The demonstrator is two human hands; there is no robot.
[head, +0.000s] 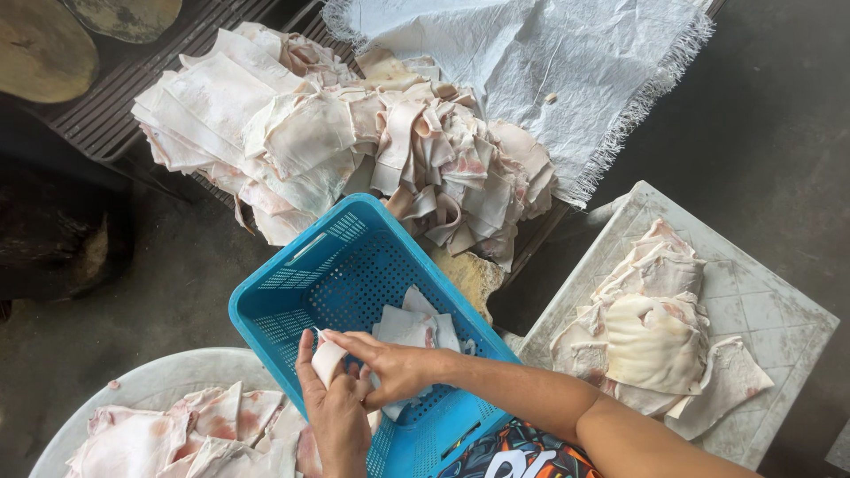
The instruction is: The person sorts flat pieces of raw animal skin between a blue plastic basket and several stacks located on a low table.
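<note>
My left hand (338, 423) and my right hand (394, 365) meet over the near part of a blue perforated plastic basket (301, 292). Together they pinch one small pale strip of raw pork skin (327, 359). My left hand comes up from below, and my right forearm reaches in from the lower right. Inside the basket, just beyond my right hand, lie a few cut white skin pieces (413, 326).
A big heap of raw skin sheets (336, 133) lies on a dark slatted rack behind the basket. A white square board (779, 310) at the right carries more skins (651, 341). At the lower left a round white surface (168, 376) holds pinkish skins (177, 435). A white woven sack (549, 62) lies at the top.
</note>
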